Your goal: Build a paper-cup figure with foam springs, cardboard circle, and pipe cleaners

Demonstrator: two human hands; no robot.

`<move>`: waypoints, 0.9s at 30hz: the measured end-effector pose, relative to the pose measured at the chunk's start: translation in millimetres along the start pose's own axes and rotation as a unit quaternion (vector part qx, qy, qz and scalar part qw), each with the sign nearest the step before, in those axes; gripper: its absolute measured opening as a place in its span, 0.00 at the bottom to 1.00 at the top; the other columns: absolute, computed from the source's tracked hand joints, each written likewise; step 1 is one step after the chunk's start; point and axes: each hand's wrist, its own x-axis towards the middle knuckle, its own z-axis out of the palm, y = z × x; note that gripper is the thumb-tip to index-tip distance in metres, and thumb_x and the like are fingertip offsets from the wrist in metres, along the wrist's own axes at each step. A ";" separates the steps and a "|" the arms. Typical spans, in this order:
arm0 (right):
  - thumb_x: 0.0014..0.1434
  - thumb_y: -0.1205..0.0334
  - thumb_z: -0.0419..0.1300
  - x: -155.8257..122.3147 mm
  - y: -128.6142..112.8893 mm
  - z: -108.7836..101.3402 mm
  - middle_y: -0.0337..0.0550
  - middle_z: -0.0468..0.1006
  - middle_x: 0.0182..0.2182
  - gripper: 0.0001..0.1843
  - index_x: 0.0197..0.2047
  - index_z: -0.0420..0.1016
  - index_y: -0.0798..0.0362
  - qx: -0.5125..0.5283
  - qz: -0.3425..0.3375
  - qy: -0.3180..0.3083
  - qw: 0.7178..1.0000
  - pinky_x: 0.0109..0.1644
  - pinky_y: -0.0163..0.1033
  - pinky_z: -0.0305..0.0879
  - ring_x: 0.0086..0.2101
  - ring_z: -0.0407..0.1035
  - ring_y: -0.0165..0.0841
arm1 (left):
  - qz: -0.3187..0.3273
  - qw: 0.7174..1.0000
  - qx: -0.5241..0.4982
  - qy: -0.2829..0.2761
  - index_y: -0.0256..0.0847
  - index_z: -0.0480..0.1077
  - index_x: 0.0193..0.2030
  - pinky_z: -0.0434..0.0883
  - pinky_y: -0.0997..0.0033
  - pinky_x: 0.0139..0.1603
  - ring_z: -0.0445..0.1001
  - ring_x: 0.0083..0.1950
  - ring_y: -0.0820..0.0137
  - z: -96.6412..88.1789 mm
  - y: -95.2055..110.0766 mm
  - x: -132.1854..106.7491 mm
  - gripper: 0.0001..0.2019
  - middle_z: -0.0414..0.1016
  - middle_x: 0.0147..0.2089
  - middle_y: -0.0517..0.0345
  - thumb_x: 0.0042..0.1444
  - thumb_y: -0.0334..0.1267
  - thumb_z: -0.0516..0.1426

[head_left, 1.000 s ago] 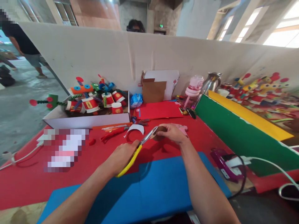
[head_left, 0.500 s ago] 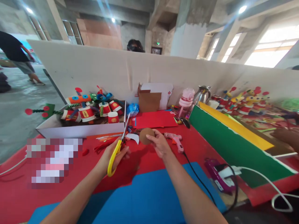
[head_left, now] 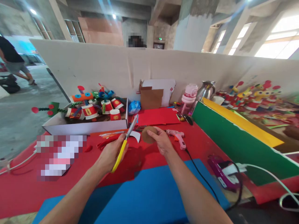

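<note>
Yellow-handled scissors (head_left: 120, 155) are gripped in my left hand (head_left: 112, 152), their blades pointing up and away from me. My right hand (head_left: 163, 140) pinches a round brown cardboard disc (head_left: 149, 135) by its right side, thumb on top. The blades stand to the left of the disc, apart from it. A white curved paper scrap (head_left: 135, 136) lies on the red tabletop between the hands. Just right of my right hand rests a pink glue gun (head_left: 179, 140), its black cord running toward me. Blue sheet (head_left: 144, 193) spreads beneath my forearms.
A white box (head_left: 86, 128) of paper-cup figures stands at the back left. Red sheets (head_left: 158, 116), a pink bottle (head_left: 188, 97) and a steel jug (head_left: 207, 88) are at the back. A green board (head_left: 224, 140) borders the right, near a purple power strip (head_left: 223, 174).
The scissors have turned in my left hand, their blades now leaning further right. My right hand keeps its hold on the disc. The view has shifted slightly.
</note>
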 end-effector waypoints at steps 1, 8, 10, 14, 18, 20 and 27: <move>0.36 0.53 0.73 1.1 -2.4 -2.3 0.37 0.81 0.31 0.20 0.34 0.79 0.50 0.009 0.000 0.009 1.000 0.41 0.38 0.66 0.33 0.72 0.33 | 0.004 0.999 0.033 -0.034 0.38 0.58 0.56 0.65 0.69 0.29 0.73 0.27 0.65 -2.0 2.3 -0.6 0.19 0.72 0.27 0.58 0.62 0.44 0.43; 0.35 0.55 0.74 3.2 -7.2 -9.1 0.35 0.80 0.27 0.17 0.30 0.79 0.49 0.018 -0.023 0.010 1.000 0.38 0.37 0.65 0.29 0.71 0.31 | -0.011 0.969 0.169 -0.181 0.37 0.57 0.59 0.67 0.65 0.33 0.78 0.39 0.55 -8.7 21.5 -0.8 0.19 0.77 0.39 0.45 0.62 0.36 0.42; 0.35 0.54 0.74 2.6 -5.5 -8.6 0.36 0.81 0.28 0.17 0.30 0.80 0.50 0.016 -0.015 -0.003 1.000 0.39 0.37 0.66 0.29 0.72 0.31 | -0.013 0.966 0.185 -0.182 0.37 0.58 0.57 0.67 0.65 0.33 0.78 0.38 0.55 -8.1 21.7 -0.2 0.18 0.77 0.39 0.45 0.61 0.35 0.43; 0.33 0.53 0.75 1.3 -1.0 -5.1 0.35 0.81 0.26 0.19 0.29 0.80 0.51 0.026 0.010 -0.013 1.000 0.38 0.37 0.66 0.27 0.71 0.30 | -0.017 0.960 0.202 -0.192 0.38 0.60 0.55 0.67 0.65 0.33 0.78 0.38 0.55 -7.8 23.1 0.6 0.16 0.76 0.39 0.44 0.61 0.35 0.43; 0.31 0.53 0.76 -0.5 -0.1 -1.9 0.35 0.80 0.25 0.20 0.29 0.80 0.51 0.026 0.023 -0.021 0.999 0.36 0.36 0.66 0.27 0.71 0.30 | -0.014 0.963 0.181 -0.197 0.39 0.60 0.52 0.66 0.66 0.32 0.78 0.37 0.56 -10.3 27.1 0.1 0.14 0.76 0.37 0.47 0.62 0.38 0.43; 0.31 0.53 0.76 -1.2 -1.0 -1.5 0.36 0.81 0.26 0.20 0.29 0.80 0.51 0.022 0.018 -0.025 0.999 0.37 0.36 0.67 0.27 0.71 0.30 | -0.013 0.965 0.175 -0.196 0.39 0.59 0.52 0.65 0.66 0.32 0.78 0.37 0.56 -10.8 27.4 -0.6 0.14 0.76 0.36 0.48 0.63 0.39 0.42; 0.34 0.53 0.75 -1.5 -1.3 -3.2 0.37 0.81 0.27 0.18 0.30 0.81 0.51 0.000 0.017 -0.039 0.999 0.39 0.38 0.68 0.28 0.72 0.31 | -0.010 0.969 0.151 -0.197 0.40 0.59 0.53 0.65 0.64 0.32 0.78 0.38 0.54 -8.2 23.7 -1.3 0.15 0.76 0.36 0.49 0.63 0.39 0.42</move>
